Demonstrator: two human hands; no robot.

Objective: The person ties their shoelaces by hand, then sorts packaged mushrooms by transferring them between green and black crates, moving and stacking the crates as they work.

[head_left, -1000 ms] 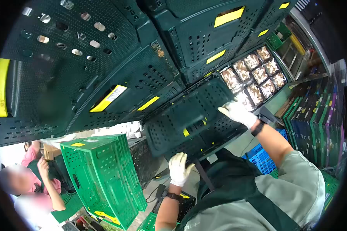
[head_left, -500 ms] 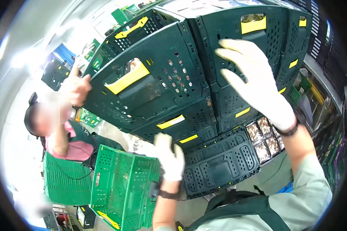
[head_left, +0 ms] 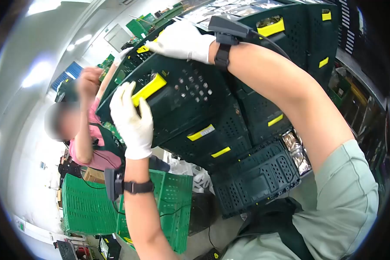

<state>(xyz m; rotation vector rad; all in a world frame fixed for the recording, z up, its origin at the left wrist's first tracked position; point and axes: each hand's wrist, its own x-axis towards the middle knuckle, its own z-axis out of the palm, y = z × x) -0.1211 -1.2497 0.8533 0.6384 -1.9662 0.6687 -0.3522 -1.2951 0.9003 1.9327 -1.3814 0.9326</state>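
Both of my hands wear white gloves and are at the top dark green crate (head_left: 190, 112) of a stack. My left hand (head_left: 132, 121) is at the left end of its yellow handle (head_left: 149, 89), thumb apart from the raised fingers. Higher up, my right hand (head_left: 182, 41) lies across the crate's upper rim, its fingers together and bent over the edge. Part of the fingertips is hard to make out near the yellow handle (head_left: 143, 49) on the far wall. Small contents glint through the crate's holes.
A co-worker in a pink shirt (head_left: 102, 160) stands at left, one gloved hand (head_left: 123, 54) by the crate's far side. Green crates (head_left: 89, 203) stand below left. A folded dark crate (head_left: 255, 180) lies low beside silvery packs (head_left: 294, 149). More dark crates (head_left: 286, 56) stand at right.
My left hand has risen from below to the crate's yellow handle. My right hand has moved left from the neighbouring crate onto the top crate's rim. The co-worker has come closer to the stack.
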